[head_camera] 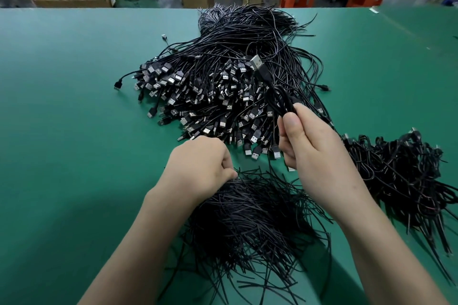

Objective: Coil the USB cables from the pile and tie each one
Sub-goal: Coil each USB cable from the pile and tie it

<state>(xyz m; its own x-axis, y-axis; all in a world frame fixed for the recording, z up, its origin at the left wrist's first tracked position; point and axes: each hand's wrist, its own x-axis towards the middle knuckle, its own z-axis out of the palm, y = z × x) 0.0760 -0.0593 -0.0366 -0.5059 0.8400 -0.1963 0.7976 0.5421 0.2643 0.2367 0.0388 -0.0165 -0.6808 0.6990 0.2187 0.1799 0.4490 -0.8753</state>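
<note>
On the green table (62, 106), seen from the head camera, the pile of USB cables (210, 86) lies in the middle, its plugs fanned toward the person. Just above its near right edge, the right hand (309, 141) pinches a coiled cable (280, 99) between thumb and curled fingers, with the plug (257, 63) sticking up and away. The left hand (200, 166) reaches knuckles-up into the heap of twist ties (247, 218) with its fingers curled; whether it has caught a tie cannot be told. Tied bundles (401, 176) lie to the right. The cable looks light, thin and springy, so its loops will likely spread unless all strands are clamped at mid-coil, and the smooth jacket may slip. A tie seems stiff enough to keep a twist and is best taken near one end.
</note>
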